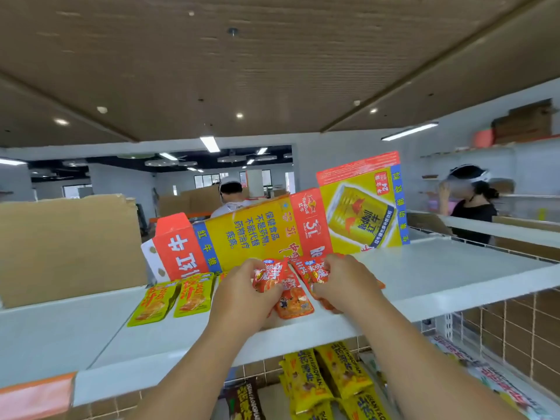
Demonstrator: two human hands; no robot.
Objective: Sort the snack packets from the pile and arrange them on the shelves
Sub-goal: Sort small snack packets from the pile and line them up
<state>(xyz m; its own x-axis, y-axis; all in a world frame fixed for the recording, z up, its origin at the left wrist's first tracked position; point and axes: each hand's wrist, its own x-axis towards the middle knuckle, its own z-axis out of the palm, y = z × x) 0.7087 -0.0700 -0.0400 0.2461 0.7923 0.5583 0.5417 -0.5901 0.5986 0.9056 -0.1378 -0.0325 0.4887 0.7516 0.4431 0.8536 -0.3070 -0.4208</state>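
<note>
Both hands are reaching over the front edge of the white top shelf (424, 277) and gripping red snack packets. The left hand (242, 287) is pinching one red packet (269, 275) between curled fingers and thumb, its upper end tipping up and to the right. The right hand (344, 280) is closing round a second red packet (316, 270), which is leaning up and to the left, so the two are meeting in a shallow V. Between and below them a third red packet (294, 303) is lying flat on the shelf, its long axis running from the front edge toward the back. To the left, two yellow-green packets (169, 298) are lying flat side by side with their long axes running the same way, top ends pointing at the flattened red-and-yellow drink carton (260, 231) standing behind them (its print is reading upside down). A brown cardboard sheet (66, 247) is standing at the far left. On the shelf below, yellow packets (306, 378) are lying stacked; how many I cannot tell.
</note>
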